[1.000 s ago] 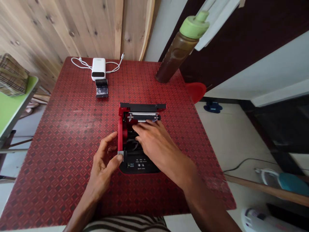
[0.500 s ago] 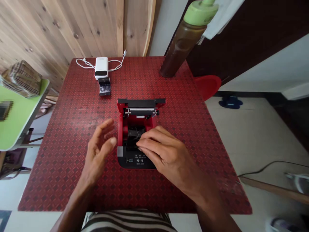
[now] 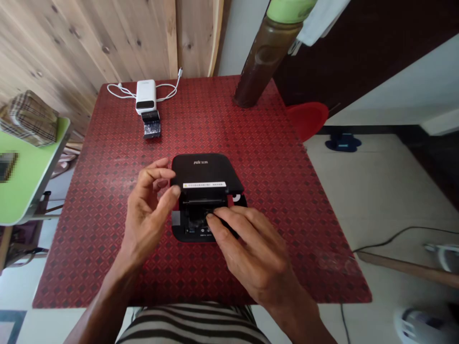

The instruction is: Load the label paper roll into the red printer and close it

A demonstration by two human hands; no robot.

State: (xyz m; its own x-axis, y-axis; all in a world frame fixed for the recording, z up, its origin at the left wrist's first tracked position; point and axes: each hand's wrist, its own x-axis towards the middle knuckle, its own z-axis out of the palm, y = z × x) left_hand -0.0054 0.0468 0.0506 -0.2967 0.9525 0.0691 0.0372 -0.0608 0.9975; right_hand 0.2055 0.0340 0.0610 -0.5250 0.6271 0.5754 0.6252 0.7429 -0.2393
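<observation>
A small black-and-red printer (image 3: 206, 169) sits on the table in front of me, its black lid tilted down but not flush with the base. A dark, shiny strip of film (image 3: 198, 220) comes out from under the lid's front edge over the base. My right hand (image 3: 253, 248) pinches this film between thumb and fingertips at the printer's front right. My left hand (image 3: 148, 205) is at the left side of the lid, fingers curved and apart, the thumb near the lid's corner. Whether it touches the lid I cannot tell. The printer's inside is mostly hidden.
The red patterned table (image 3: 279, 167) carries a white power bank (image 3: 146, 93) with a white cable, and a short dark strip (image 3: 152, 125) just in front of it. A tall brown bottle (image 3: 263, 59) with a green cap stands at the back right. A green table (image 3: 27, 181) is at the left.
The printer's lid has swung down toward me from upright, covering the inside. My right hand still pinches the film; my left hand has moved slightly to the lid's left side.
</observation>
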